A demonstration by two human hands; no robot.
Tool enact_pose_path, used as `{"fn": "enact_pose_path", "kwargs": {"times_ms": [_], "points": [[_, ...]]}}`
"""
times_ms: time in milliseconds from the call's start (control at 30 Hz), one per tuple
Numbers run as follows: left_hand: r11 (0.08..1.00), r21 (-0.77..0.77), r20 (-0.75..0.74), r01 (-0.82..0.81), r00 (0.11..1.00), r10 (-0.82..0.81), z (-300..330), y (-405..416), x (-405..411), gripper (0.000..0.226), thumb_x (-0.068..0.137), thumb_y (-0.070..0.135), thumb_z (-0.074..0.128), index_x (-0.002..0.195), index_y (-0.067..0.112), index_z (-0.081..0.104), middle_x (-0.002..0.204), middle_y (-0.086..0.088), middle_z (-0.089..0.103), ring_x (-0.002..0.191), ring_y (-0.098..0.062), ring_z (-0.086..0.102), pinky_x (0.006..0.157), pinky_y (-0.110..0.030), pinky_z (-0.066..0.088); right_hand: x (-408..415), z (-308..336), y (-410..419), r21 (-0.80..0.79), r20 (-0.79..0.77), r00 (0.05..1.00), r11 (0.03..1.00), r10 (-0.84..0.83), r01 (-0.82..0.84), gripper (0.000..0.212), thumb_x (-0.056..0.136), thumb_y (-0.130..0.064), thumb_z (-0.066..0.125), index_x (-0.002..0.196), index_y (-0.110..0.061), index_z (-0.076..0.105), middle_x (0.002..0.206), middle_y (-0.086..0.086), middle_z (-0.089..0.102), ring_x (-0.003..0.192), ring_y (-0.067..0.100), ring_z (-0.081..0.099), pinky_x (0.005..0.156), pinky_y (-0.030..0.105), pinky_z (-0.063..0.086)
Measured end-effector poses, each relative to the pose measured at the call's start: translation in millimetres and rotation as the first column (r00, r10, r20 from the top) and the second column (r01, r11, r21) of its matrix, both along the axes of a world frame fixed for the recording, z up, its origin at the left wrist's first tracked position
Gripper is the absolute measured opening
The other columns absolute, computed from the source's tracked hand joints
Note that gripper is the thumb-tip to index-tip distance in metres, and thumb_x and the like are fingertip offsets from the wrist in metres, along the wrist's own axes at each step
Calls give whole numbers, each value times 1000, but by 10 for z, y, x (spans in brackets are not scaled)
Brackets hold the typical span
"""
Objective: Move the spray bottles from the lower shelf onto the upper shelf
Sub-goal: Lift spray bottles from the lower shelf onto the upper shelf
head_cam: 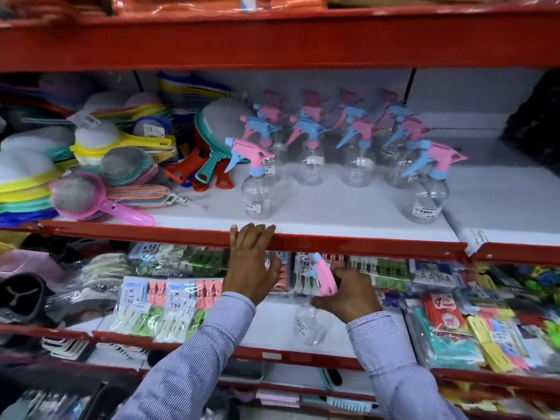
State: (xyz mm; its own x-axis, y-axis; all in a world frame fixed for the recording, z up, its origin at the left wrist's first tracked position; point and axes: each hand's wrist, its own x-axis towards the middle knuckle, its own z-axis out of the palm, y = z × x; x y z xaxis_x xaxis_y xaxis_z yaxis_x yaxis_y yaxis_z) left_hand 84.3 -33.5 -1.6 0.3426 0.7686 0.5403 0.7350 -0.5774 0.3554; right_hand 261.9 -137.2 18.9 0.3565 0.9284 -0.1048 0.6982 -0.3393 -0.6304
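Observation:
Several clear spray bottles with pink and blue trigger heads (333, 140) stand in rows on the white upper shelf (333, 213). One more clear spray bottle (309, 322) with a pink head stands on the lower shelf (272, 328). My right hand (348, 294) is closed around its neck and pink trigger. My left hand (251, 262) rests with its fingers over the red front lip of the upper shelf and holds nothing.
Coloured mesh strainers and paddles (91, 165) crowd the upper shelf's left part. Packs of clothes pegs (169, 307) lie left of the lower bottle, and packaged goods (469, 313) fill the right. A dark bag (536, 116) sits at the upper shelf's far right.

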Motion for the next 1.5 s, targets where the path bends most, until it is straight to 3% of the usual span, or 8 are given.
{"fn": "enact_pose_path", "kwargs": {"times_ms": [200, 367, 500, 633, 833, 967, 1133, 1500], "points": [[1000, -3, 16, -11, 1000, 11, -20, 23, 19, 57, 73, 18, 72, 128, 16, 57, 121, -9, 61, 121, -30, 49, 118, -56, 18, 187, 1161, -98, 294, -138, 990, 956, 37, 5, 29, 57, -30, 89, 77, -17, 73, 70, -6, 73, 52, 1, 60, 48, 14, 48], [1000, -23, 9, -18, 1000, 18, 12, -10, 21, 58, 75, 19, 72, 131, 19, 55, 123, -5, 60, 123, -25, 47, 120, -53, 17, 287, 1543, 483, 530, -124, 992, 846, 12, 56, 20, 66, -24, 86, 79, -16, 73, 75, -4, 71, 60, 5, 62, 55, 10, 45], [999, -29, 4, -24, 1000, 24, 55, -22, 18, 58, 74, 18, 72, 130, 18, 55, 122, -5, 61, 121, -24, 48, 120, -54, 18, 306, 1390, 1028, 498, -22, 999, 866, -28, 35, 29, 66, -26, 83, 83, -7, 71, 82, 10, 73, 76, 27, 67, 68, 27, 48], [999, -31, 17, -24, 1000, 24, 60, -27, 23, 58, 74, 15, 71, 130, 17, 57, 121, -5, 62, 120, -25, 50, 119, -54, 19, 281, 1273, 1237, 438, 45, 999, 899, -10, -11, 28, 70, -27, 79, 86, -6, 70, 88, 14, 74, 82, 30, 66, 70, 27, 45], [999, -40, 27, -34, 999, 35, 49, -15, 37, 56, 74, 15, 70, 129, 18, 58, 122, -4, 62, 121, -23, 50, 119, -54, 19, 303, 1333, 1307, 412, -19, 999, 910, 50, -38, 35, 72, -18, 80, 104, -11, 69, 104, 8, 74, 80, 12, 58, 63, 9, 32], [999, -18, 25, -28, 999, 29, 27, 9, 34, 54, 74, 16, 69, 127, 18, 58, 120, -2, 62, 118, -23, 51, 119, -54, 21, 296, 1296, 1348, 425, -62, 997, 905, 41, -11, 44, 71, -17, 79, 113, -11, 65, 110, 7, 73, 84, 12, 61, 79, 15, 40], [999, -14, 39, -29, 999, 29, 31, 1, 36, 52, 74, 15, 69, 126, 18, 58, 118, -3, 62, 117, -23, 50, 118, -55, 23, 325, 1259, 1385, 422, -100, 994, 906, 49, -2, 49, 73, -16, 78, 118, -11, 62, 113, 7, 71, 85, 13, 62, 85, 20, 45], [999, -11, 46, -33, 998, 34, 46, -18, 42, 52, 75, 15, 68, 126, 17, 58, 119, -4, 62, 117, -23, 50, 120, -51, 18, 259, 1216, 1364, 461, -155, 986, 887, 61, 18, 53, 73, -15, 79, 122, -10, 58, 117, 8, 69, 85, 13, 61, 82, 18, 43]]}}
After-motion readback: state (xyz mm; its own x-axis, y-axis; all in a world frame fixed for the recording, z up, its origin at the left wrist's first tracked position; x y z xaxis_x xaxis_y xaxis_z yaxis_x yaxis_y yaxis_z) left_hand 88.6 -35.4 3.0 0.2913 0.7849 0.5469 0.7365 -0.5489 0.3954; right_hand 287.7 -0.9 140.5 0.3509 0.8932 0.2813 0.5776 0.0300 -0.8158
